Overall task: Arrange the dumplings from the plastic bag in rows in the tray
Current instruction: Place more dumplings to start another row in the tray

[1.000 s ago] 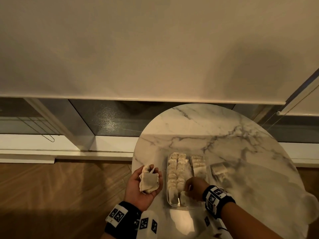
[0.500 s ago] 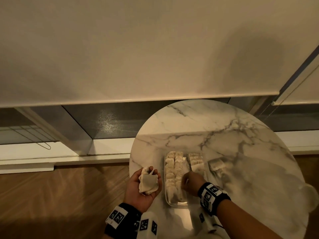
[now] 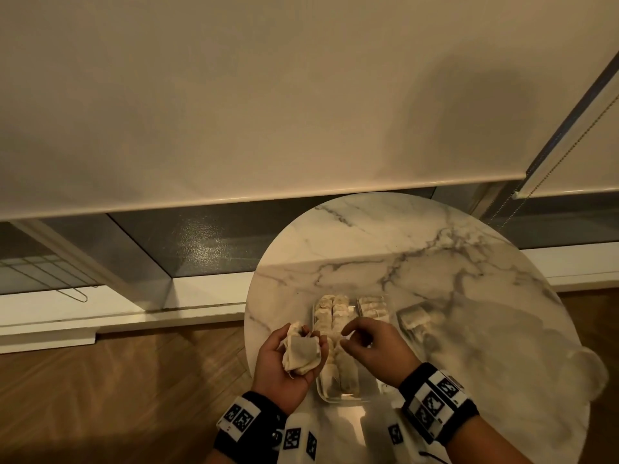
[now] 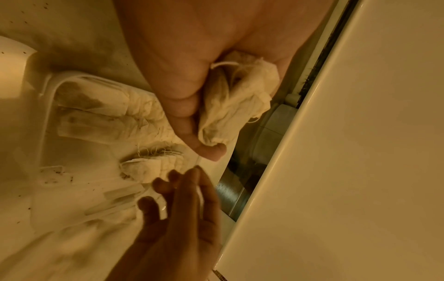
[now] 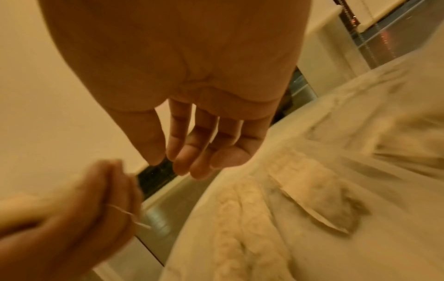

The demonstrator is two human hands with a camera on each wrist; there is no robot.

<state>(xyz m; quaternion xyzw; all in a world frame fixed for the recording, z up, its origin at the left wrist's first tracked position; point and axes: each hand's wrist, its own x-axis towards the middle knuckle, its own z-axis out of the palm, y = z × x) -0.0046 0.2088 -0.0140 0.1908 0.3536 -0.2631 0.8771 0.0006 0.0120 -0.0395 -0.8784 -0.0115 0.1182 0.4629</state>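
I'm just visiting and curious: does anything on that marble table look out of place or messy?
One pale packet lies loose on the marble table, right of the clear tray, outside the rows. Dark specks dot the table near the tray in the left wrist view.

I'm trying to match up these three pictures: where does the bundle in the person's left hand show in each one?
Head: bundle low, left of centre, cupped in the left hand.
Left wrist: bundle upper middle, under the palm.
Right wrist: hidden; only a thread hanging from the left hand, lower left.
Shared landmark: the tray of dumplings.
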